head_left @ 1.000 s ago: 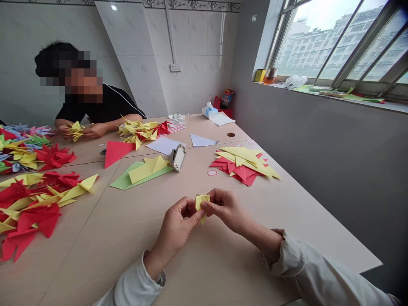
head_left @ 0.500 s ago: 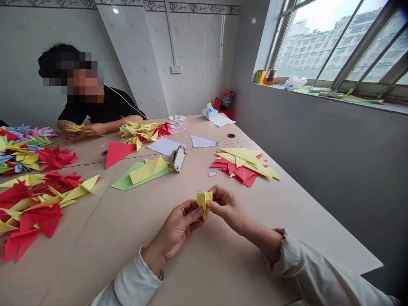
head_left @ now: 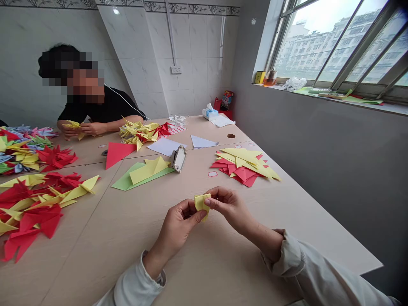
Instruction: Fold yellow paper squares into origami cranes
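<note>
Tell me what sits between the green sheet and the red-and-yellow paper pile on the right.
In the head view, a metal stapler sits just off the green sheet, and a small red-edged label lies nearer the paper pile.

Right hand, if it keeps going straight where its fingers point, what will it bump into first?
The right hand would meet the folded yellow paper first, because its fingers are touching it. The left hand looks next in line, but depth is hard to judge.
</note>
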Demonstrator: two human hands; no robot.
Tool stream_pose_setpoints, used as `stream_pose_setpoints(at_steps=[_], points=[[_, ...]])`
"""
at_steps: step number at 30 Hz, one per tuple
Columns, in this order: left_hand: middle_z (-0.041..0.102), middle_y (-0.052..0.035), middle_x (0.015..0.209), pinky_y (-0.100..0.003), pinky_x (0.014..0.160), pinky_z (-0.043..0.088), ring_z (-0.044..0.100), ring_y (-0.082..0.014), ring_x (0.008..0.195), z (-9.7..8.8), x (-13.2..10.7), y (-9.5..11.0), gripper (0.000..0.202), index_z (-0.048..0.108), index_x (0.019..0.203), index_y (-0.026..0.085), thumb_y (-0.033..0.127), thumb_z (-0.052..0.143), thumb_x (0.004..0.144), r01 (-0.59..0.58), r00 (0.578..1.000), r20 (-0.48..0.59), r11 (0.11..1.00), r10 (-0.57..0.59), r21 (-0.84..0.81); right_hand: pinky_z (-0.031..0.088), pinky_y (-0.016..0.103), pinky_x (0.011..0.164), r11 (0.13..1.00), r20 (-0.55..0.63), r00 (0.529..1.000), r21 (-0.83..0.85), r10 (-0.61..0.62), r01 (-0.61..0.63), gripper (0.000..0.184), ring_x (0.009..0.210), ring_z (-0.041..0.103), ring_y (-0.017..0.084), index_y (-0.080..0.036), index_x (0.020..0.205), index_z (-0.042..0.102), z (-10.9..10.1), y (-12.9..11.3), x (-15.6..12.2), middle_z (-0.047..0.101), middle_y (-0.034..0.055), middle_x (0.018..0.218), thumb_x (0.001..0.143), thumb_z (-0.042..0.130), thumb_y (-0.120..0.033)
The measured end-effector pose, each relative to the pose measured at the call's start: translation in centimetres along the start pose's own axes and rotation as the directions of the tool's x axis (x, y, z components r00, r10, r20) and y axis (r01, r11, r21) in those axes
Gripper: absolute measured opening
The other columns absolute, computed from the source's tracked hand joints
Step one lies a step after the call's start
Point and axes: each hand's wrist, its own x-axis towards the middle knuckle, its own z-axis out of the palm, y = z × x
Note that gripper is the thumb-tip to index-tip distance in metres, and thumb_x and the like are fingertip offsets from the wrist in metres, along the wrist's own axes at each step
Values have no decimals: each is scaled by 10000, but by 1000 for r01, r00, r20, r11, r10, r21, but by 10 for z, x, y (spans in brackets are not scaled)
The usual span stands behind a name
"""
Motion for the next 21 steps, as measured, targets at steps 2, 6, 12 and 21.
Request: stream_pose_setpoints(at_steps=[2,6,12,21], points=[[618,-21,728,-272,657,457,543,-150,696,0,0,-1,237,668,820,149,363,690,720,-4,1000,13,1000,4,11,464,283,664,1000,-20,1000,27,-7,8,266,729,573,155,-161,788,630,0,2,1,636,27,778,722,698,-409],[595,-20,712,-266,653,461,530,-143,682,1,0,-2,221,657,789,142,360,663,750,4,999,32,1000,-4,29,455,270,634,998,-32,999,58,-20,22,240,689,568,141,-165,734,614,0,4,2,640,12,736,706,715,-382],[622,-17,812,-268,714,490,569,-147,773,-2,-2,0,200,626,906,172,338,631,795,-41,999,-5,999,41,-29,422,249,586,1000,-1,1000,-4,8,-8,235,628,523,116,-142,714,615,1,3,2,607,6,669,713,712,-356],[649,2,700,-300,709,537,607,-140,687,-5,2,-3,199,635,762,143,339,673,755,-37,985,-173,989,12,-141,418,250,623,995,118,990,-68,75,-68,262,666,507,116,-133,825,631,3,0,0,593,20,741,754,668,-383]])
